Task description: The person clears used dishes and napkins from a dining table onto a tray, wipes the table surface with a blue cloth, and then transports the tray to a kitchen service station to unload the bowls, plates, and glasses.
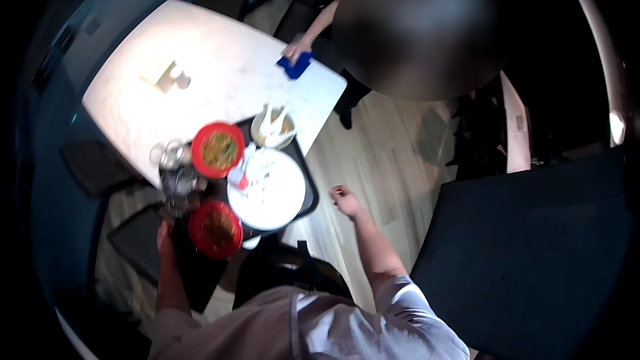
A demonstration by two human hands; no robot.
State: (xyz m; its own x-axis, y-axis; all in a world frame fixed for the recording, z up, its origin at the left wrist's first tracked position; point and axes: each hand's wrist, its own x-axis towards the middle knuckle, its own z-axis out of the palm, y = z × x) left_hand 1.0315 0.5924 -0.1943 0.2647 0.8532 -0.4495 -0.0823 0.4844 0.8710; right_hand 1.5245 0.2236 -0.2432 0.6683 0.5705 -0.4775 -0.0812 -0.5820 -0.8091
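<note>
A dark tray [311, 208] lies over the near edge of the white table, loaded with dishes. My left hand [165, 232] is at the tray's left side, gripping its edge, fingers partly hidden in shadow. On the tray are a red bowl [219, 150] with food remains, a second red bowl [217, 230], a large white plate [277, 197] with scraps, and a small bowl [261, 135] holding white spoons [273, 123]. Several clear glasses [177, 170] cluster near my left hand. Right of the tray, apart from it, my right hand [345, 200] is curled closed with nothing visible in it.
Across the white table [220, 60], another person's hand [297, 50] presses a blue cloth [295, 67] on the surface. A small stand [160, 77] is at the table's left. Dark chairs [100, 167] surround it; a dark table-like surface [520, 247] is at right.
</note>
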